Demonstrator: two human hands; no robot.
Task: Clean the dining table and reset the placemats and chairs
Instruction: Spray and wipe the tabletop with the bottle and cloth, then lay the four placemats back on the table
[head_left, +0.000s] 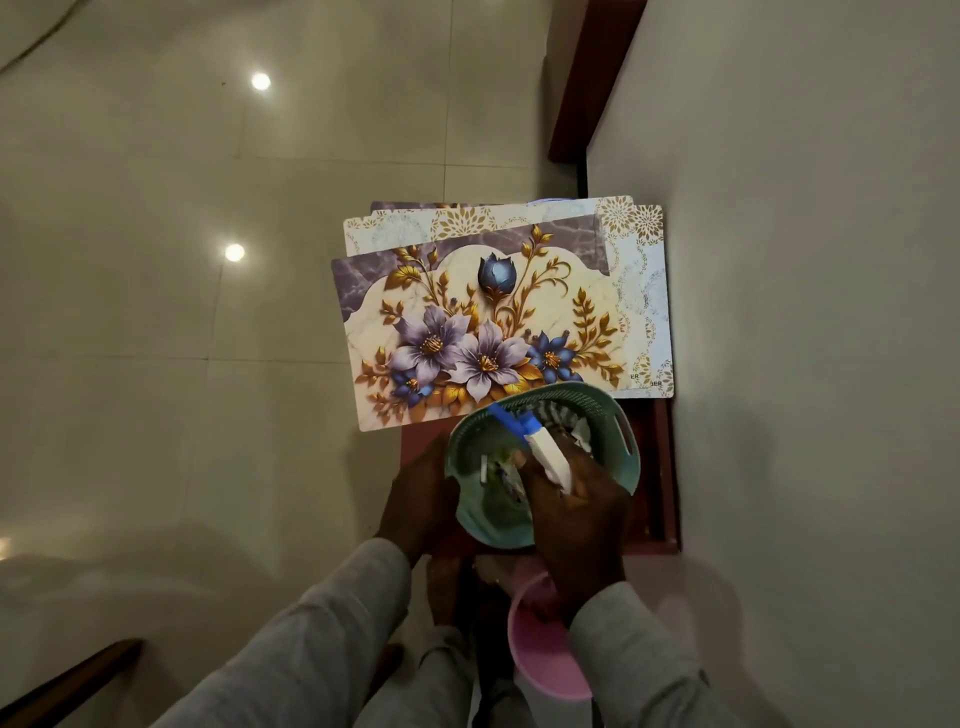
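A stack of floral placemats (483, 322) lies on a dark red wooden stand (657, 467) against the wall. A teal plastic basket (621, 441) sits at the stack's near edge, with scraps of paper inside. My left hand (418, 499) grips the basket's left rim. My right hand (576, 512) reaches into the basket, fingers closed around a white and blue tool (540, 447), apparently a scraper or brush.
A pink plastic bin (540, 654) stands on the floor below my right forearm. A beige wall (805, 312) runs along the right. Glossy floor tiles (208, 312) spread to the left. A dark wooden edge (67, 680) shows at the bottom left.
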